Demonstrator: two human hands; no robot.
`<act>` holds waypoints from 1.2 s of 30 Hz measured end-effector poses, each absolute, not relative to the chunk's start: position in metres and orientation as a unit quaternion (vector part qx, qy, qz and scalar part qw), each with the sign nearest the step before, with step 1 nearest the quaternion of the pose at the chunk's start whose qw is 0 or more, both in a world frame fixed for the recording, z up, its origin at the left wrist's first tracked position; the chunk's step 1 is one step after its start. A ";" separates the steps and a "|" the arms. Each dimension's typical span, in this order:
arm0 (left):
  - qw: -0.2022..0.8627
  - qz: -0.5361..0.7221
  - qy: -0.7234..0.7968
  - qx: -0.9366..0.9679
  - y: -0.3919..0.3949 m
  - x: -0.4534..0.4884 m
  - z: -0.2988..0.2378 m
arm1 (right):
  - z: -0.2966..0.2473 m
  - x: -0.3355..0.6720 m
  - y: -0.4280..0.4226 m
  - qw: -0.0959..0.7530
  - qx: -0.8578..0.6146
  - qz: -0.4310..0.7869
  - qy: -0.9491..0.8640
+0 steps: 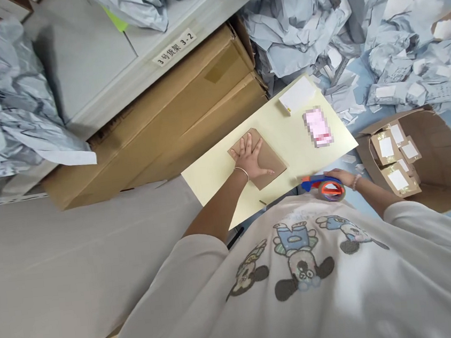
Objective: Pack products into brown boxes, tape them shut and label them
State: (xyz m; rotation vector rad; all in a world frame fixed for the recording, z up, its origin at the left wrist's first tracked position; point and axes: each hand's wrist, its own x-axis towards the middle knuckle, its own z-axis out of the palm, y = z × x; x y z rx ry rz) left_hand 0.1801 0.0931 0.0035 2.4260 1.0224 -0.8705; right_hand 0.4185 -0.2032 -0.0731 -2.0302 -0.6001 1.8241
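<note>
- The left hand (pixel 249 161) lies flat, with its fingers (pixel 245 146) spread wide and pressing down.
- Right under those fingers is a flat brown card mailer (pixel 271 163). It looks light and a bit stiff, so an open palm on top can hold it still.
- The right hand (pixel 342 177) curls over the blue handle of a tape gun (pixel 324 184). Its fingers grip from the top.
- Past the left fingertips, a pale table (pixel 219 188) holds white cards (pixel 297 95) and a blurry pink packet (pixel 318 127).

hands (pixel 250 158) (pixel 341 177): 2 | tape dispensers (pixel 323 184): 1 | kraft mailers (pixel 273 158): 1 | open cartons (pixel 442 157): 1
</note>
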 end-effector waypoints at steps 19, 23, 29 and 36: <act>0.115 -0.315 0.657 0.676 0.156 0.170 -0.009 | -0.108 0.369 -0.008 0.408 -0.652 0.639 -0.011; 0.148 -0.322 0.527 0.772 0.122 0.140 0.000 | -0.098 0.379 -0.002 0.366 -0.632 0.682 -0.033; 0.150 -0.241 0.471 0.835 0.080 0.126 -0.005 | -0.080 0.388 -0.016 0.352 -0.640 0.677 -0.088; 0.152 -0.206 0.456 0.852 0.079 0.121 -0.015 | -0.067 0.445 -0.086 0.341 -0.731 0.572 -0.148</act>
